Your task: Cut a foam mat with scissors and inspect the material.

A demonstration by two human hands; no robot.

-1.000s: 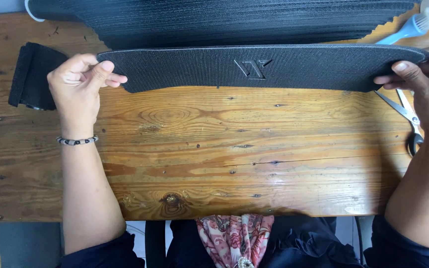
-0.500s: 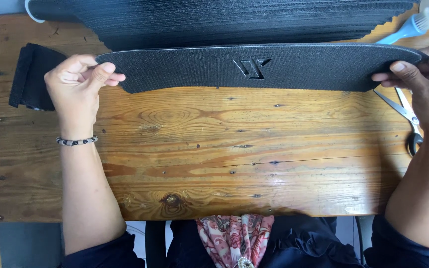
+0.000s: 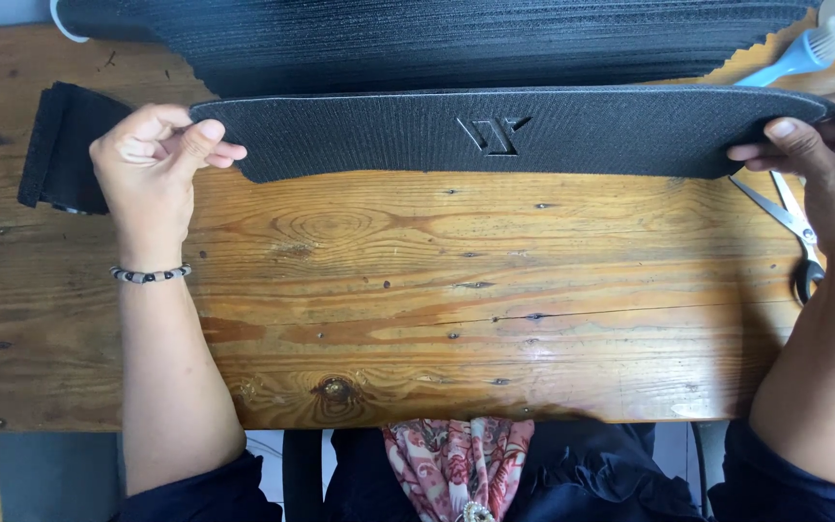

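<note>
Above the wooden table [image 3: 417,319], the left hand [image 3: 152,164] and right hand [image 3: 828,155] each pinch one end of the long black textured fabric panel [image 3: 495,130], which could sag or slip if one pinch loosens

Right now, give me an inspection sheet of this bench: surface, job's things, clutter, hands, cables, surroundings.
Surface: wooden table, knotted planks, a crack along the middle.
Job's things: long black textured strip with an embossed emblem at its centre, held up by both ends.
Clutter: stack of black ribbed sheets behind the strip; folded black piece at the left; scissors partly under the right arm; light blue brush at the top right.
Hands: left hand pinches the strip's left end; right hand pinches its right end.
Cables: white cord, only a short curve visible at the top left.
Surroundings: grey floor below the table's near edge.
</note>
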